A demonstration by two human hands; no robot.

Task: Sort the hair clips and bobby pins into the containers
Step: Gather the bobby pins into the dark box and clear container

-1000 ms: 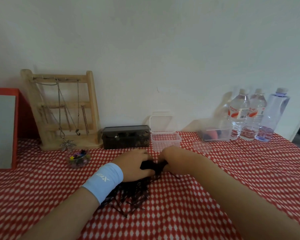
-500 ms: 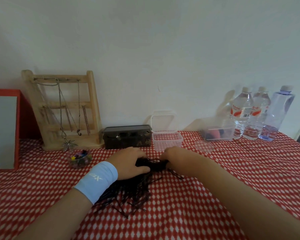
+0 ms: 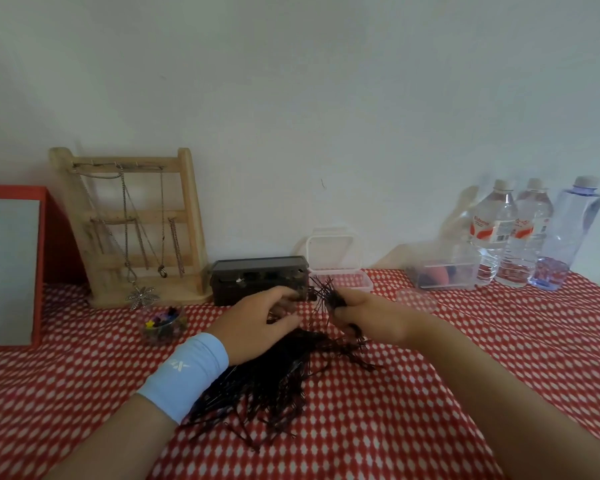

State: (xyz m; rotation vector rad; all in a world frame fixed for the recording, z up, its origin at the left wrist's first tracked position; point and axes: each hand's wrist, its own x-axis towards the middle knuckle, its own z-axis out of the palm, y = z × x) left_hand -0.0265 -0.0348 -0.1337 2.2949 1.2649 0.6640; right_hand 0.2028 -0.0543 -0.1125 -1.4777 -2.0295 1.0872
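A heap of black bobby pins (image 3: 267, 382) lies on the red checked cloth in front of me. My right hand (image 3: 371, 318) grips a bunch of bobby pins (image 3: 328, 292), lifted off the heap, their ends fanning out toward the small clear container (image 3: 342, 278) with its lid up. My left hand (image 3: 257, 323), with a blue wristband, rests over the top of the heap, fingers loosely bent. A small clear bowl of coloured hair clips (image 3: 163, 323) sits to the left. Another clear box (image 3: 447, 271) with dark and pink items stands at the back right.
A dark box (image 3: 257, 278) stands behind my hands. A wooden necklace stand (image 3: 132, 223) and a red-framed mirror (image 3: 11, 268) are at the back left. Three water bottles (image 3: 530, 233) stand at the back right. A clear round lid (image 3: 418, 301) lies near the right hand.
My right hand has closed on a bunch of pins and lifted it up off the heap toward the clear container. The left hand has eased off the bunch.
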